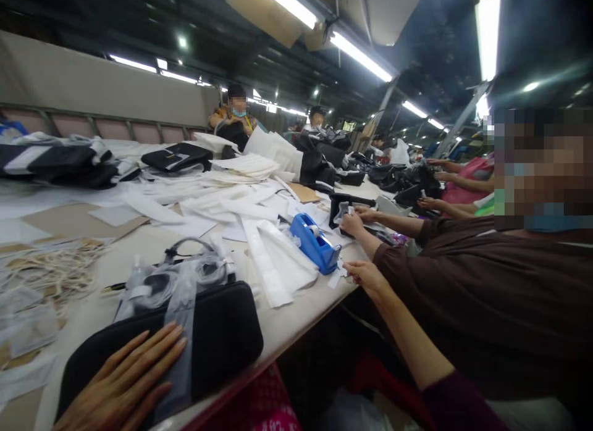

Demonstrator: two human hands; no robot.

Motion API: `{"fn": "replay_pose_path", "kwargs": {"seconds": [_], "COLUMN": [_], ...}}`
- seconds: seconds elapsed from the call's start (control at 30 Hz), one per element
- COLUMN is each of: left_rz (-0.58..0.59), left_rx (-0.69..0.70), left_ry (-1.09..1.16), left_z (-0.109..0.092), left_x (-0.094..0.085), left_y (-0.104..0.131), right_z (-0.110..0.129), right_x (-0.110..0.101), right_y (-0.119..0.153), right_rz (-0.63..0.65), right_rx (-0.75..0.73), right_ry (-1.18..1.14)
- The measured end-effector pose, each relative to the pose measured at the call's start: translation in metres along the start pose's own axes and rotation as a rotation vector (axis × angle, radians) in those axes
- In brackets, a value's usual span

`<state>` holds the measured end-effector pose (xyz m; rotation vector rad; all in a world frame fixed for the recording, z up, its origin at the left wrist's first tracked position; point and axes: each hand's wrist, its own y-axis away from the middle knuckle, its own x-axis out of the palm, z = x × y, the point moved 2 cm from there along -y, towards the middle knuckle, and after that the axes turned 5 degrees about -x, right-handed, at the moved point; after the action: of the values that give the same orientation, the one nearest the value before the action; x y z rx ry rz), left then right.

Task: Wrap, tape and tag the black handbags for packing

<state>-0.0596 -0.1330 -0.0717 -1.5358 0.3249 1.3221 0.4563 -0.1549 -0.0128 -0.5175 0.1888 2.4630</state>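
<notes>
My left hand (134, 378) lies flat, fingers stretched, on a black bag (227, 338) at the table's near edge. Under its fingertips a clear plastic strip (181, 332) runs across the bag. Bundled grey straps in plastic wrap (185, 280) sit behind the bag's top edge. My right hand (368, 278) reaches out past the table edge, thumb and fingers pinched on a small white piece (341, 270). Just beyond those fingertips stands a blue tape dispenser (312, 242); whether the piece is tape from it is too small to tell.
A co-worker in a brown top (463, 283) sits close on the right, hands (356, 221) on a small object. White paper strips (266, 264), loose cords (55, 270) and black bags (176, 156) cover much of the table. Other people work farther back.
</notes>
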Motion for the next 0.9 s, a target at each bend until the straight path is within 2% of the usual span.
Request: {"fn": "replay_pose_path", "kwargs": {"seconds": [0.13,0.23,0.3,0.33,0.4,0.5,0.57,0.67,0.73,0.8,0.9], "left_rz": [-0.046,-0.034,0.001,0.018,0.071,0.138,0.158,0.151,0.133,0.112,0.082], "left_rx": [-0.016,-0.04,-0.087,-0.111,-0.145,-0.174,-0.182,-0.183,-0.19,-0.207,-0.247], "left_ry": [0.055,0.079,0.107,0.125,0.165,0.197,0.206,0.217,0.222,0.229,0.244], "left_z": [-0.003,-0.009,-0.015,-0.018,-0.022,-0.024,-0.024,-0.025,-0.025,-0.024,-0.024], "left_x": [-0.005,-0.015,-0.023,-0.027,-0.032,-0.032,-0.032,-0.032,-0.033,-0.033,-0.034], "left_y": [-0.005,-0.009,-0.011,-0.011,-0.012,-0.011,-0.01,-0.009,-0.008,-0.007,-0.007], "right_z": [0.001,0.022,0.048,0.065,0.102,0.159,0.191,0.215,0.216,0.211,0.202], "right_x": [0.002,-0.002,0.006,0.016,0.047,0.106,0.149,0.21,0.243,0.268,0.291], "right_y": [0.002,0.02,0.038,0.049,0.071,0.105,0.127,0.148,0.151,0.15,0.147], "right_rz": [-0.079,-0.093,-0.014,0.077,0.305,0.638,0.863,1.193,1.298,1.316,1.295], "right_rx": [-0.021,-0.091,-0.248,-0.402,-0.749,-1.098,-1.255,-1.322,-1.337,-1.366,-1.382], "right_ry": [0.255,0.463,0.691,0.874,1.21,1.313,1.249,1.114,1.055,1.047,1.072]}}
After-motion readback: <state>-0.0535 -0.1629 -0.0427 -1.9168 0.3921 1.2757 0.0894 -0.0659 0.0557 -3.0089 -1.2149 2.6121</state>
